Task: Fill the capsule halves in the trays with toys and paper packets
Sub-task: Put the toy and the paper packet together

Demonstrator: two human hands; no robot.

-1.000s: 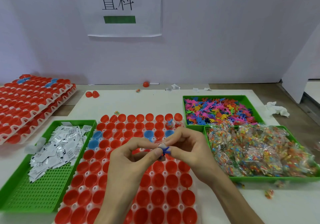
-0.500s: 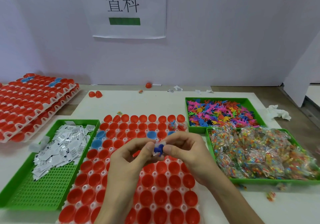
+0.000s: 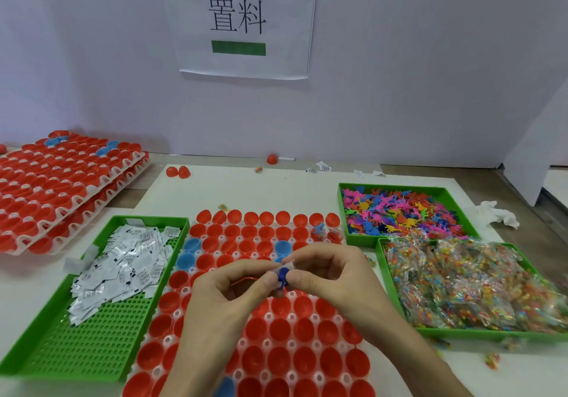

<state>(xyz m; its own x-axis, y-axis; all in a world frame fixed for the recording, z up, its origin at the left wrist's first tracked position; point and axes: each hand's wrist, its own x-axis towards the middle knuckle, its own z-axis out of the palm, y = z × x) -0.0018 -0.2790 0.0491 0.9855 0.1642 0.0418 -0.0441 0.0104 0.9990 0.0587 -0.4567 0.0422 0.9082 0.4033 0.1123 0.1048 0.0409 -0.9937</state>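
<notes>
Little changes: my left hand (image 3: 221,298) and right hand (image 3: 332,270) keep their grip pinched together on the blue toy (image 3: 282,273) and packet (image 3: 289,263) above the capsule tray (image 3: 307,329), still unplaced.

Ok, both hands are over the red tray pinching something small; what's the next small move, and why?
Probably lower the blue toy and the white packet, pinched together between the left hand and right hand, into the empty red half beside the two filled halves at the far right of the tray. Only those two visibly hold contents, and the pair is held above the tray.
</notes>
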